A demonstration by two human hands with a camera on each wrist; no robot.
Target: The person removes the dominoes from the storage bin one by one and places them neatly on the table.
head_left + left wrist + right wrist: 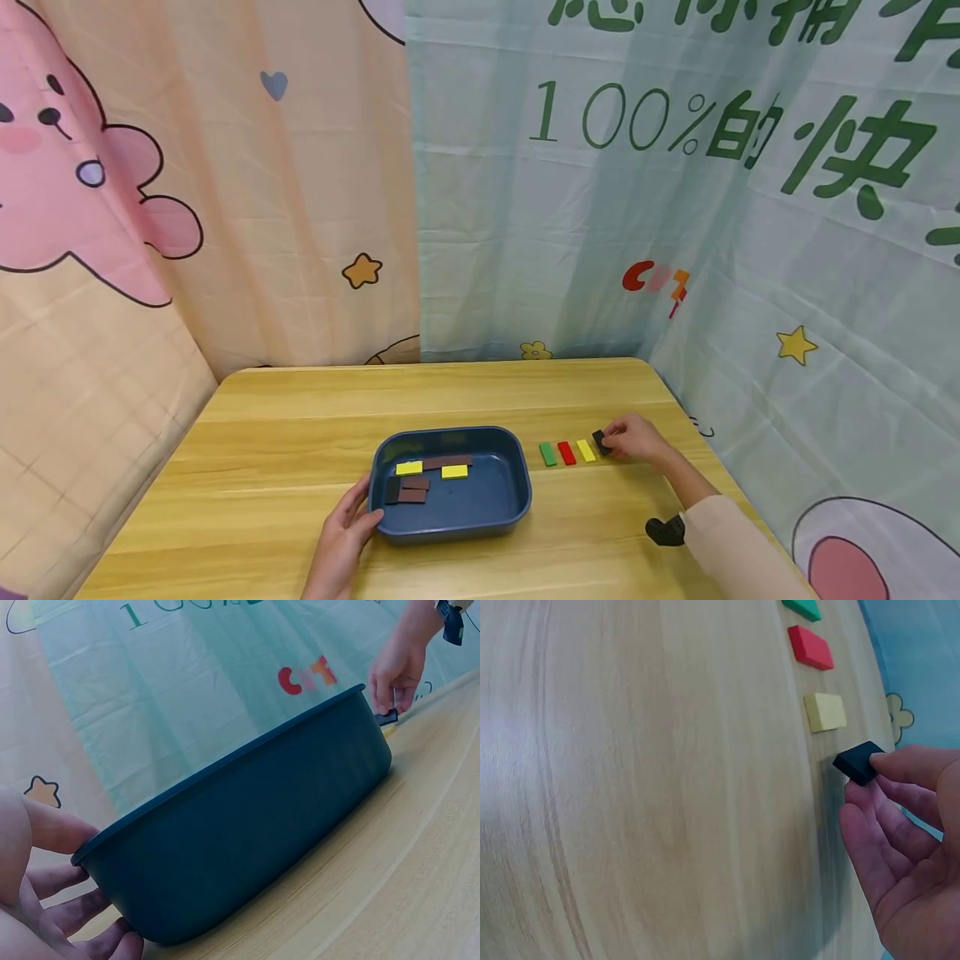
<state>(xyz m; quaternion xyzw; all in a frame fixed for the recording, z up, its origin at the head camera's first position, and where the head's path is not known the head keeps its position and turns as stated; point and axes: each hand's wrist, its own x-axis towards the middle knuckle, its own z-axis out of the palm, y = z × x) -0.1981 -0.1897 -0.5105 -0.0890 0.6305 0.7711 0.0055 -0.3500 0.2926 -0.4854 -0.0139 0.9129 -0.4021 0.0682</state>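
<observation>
A dark blue plastic bin [480,531] stands on the table. My left hand [343,537] holds it at the left end, the thumb over the rim and the other fingers along the outer wall. On the right, my right hand [633,437] pinches a black rectangular block [859,763] between thumb and fingertips, tilted close over the tabletop. This block is at the right end of a row with a yellow block [586,451], a red block [566,452] and a green block [548,454]. Inside the bin lie yellow blocks [454,472], brown blocks [412,496] and a black block [392,490].
The light wooden table [247,467] has its far edge near hanging printed curtains [525,250]. A black device [666,531] sits at my right wrist, by the pale sleeve [738,542]. The bin's raised walls stand between my two hands.
</observation>
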